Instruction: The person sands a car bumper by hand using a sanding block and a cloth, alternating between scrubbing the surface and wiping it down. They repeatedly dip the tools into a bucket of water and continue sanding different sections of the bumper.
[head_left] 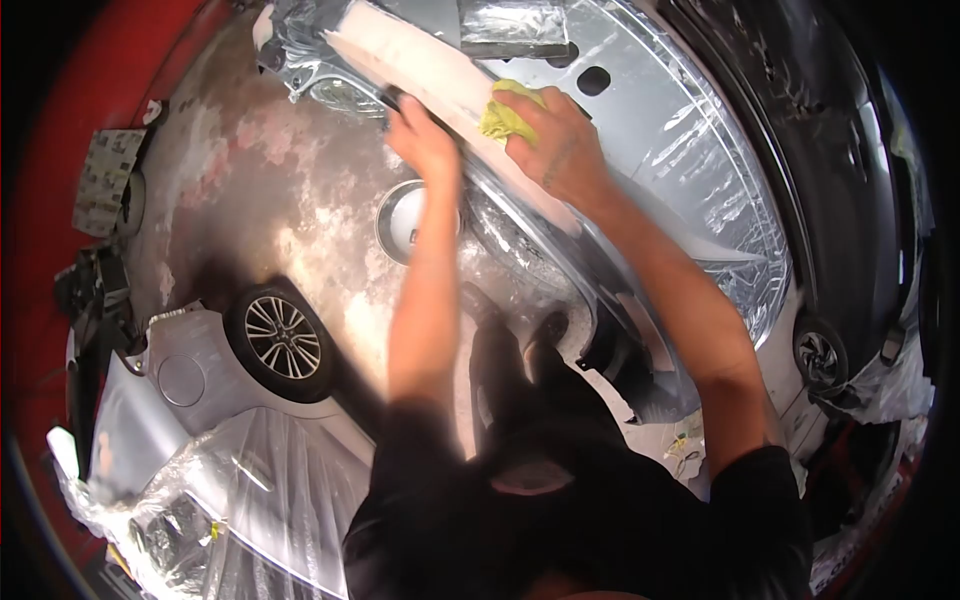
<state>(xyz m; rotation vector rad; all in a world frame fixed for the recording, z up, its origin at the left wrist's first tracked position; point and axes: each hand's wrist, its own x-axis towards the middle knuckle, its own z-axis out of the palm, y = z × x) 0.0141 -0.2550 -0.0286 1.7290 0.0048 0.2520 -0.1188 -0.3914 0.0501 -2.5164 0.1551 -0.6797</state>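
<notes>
Wiping the primed white panel [440, 75] with a yellow cloth [507, 115]: right hand [560, 145] presses it flat, fingers together and curled over the cloth, which sits under the fingertips on the panel's upper edge. Left hand [425, 140] lies just beside it on the panel, fingers together, steadying. The cloth looks soft and light; bunch it under the palm. The panel looks stiff, coating likely scuffable. Silver car [200, 390] under plastic sheet [280, 490] at lower left.
</notes>
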